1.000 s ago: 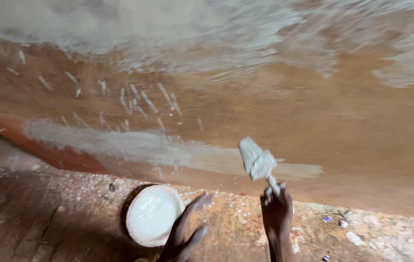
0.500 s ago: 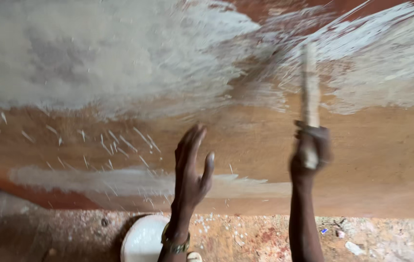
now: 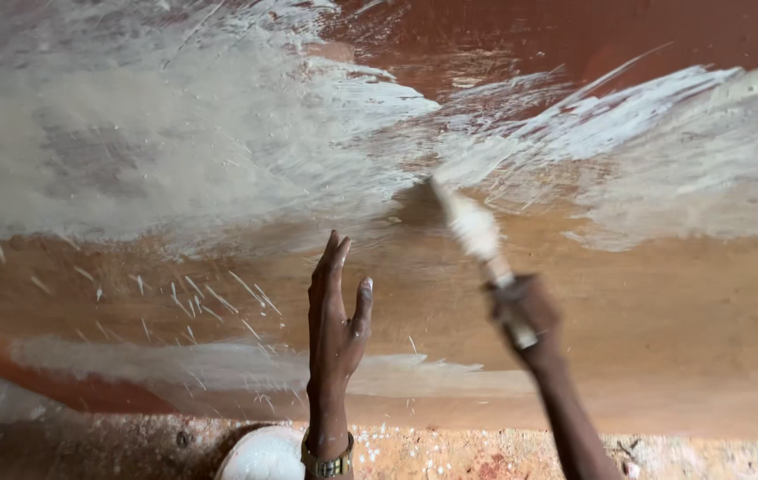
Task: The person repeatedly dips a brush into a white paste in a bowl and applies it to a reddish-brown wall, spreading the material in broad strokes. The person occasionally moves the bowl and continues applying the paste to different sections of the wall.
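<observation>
Half the brown wall (image 3: 379,267) seems whitewashed, its lower band mostly bare, as the right hand (image 3: 526,313) grips a brush (image 3: 468,227) against it and the left hand (image 3: 336,329) hovers flat-fingered, empty.

White bucket (image 3: 263,455), speckled floor (image 3: 450,453)
</observation>
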`<state>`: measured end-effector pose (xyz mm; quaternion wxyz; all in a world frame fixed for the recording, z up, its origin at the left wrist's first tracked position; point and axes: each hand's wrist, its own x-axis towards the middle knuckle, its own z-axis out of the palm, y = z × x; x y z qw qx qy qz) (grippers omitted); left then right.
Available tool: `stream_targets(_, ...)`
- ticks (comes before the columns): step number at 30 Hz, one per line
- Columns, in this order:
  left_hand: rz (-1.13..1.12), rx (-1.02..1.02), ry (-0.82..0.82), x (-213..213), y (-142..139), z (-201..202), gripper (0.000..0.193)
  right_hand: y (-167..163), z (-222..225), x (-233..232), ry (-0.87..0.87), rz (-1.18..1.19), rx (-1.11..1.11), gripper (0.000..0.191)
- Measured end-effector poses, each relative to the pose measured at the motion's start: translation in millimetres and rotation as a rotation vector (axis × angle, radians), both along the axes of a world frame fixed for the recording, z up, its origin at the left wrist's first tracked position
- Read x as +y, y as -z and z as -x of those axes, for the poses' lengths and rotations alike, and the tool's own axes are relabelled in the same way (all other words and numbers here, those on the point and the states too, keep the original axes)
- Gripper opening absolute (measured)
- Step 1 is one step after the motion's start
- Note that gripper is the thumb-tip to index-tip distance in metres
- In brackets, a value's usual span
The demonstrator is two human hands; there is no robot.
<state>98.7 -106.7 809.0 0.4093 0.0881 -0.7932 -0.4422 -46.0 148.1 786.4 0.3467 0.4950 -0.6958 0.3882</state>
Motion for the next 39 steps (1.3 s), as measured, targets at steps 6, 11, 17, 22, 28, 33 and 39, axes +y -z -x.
stream_targets(6,0.017,0.019,-0.049,13.7,-3.7,6.4,0.058,-64.0,28.1,43.7,0.048,0.335,0.158,0.010)
stream_targets(11,0.020,0.049,-0.075,31.4,-0.7,12.0,0.058,-68.1,35.6,36.5,0.125,0.358,0.110,0.010)
stream_targets(17,-0.019,0.059,-0.110,39.8,-0.2,8.4,0.056,2.0,10.8,-24.6,-0.376,0.113,-0.604,0.006)
stream_targets(22,-0.176,0.528,0.247,31.0,3.2,-25.5,0.046,23.2,-7.2,-50.4,-0.256,-0.196,0.062,0.019)
stream_targets(28,-0.122,0.316,0.223,6.8,9.9,-24.7,0.054,-11.3,0.1,-10.8,-0.015,0.135,-0.105,0.021)
stream_targets(33,-0.115,0.043,0.195,-11.8,22.2,-17.9,0.062,-36.3,9.3,9.0,0.021,0.622,-0.015,0.028)
stream_targets(39,-0.126,0.069,0.134,-18.5,43.6,-10.8,0.062,-24.4,22.2,-35.3,0.021,0.617,-0.090,0.015)
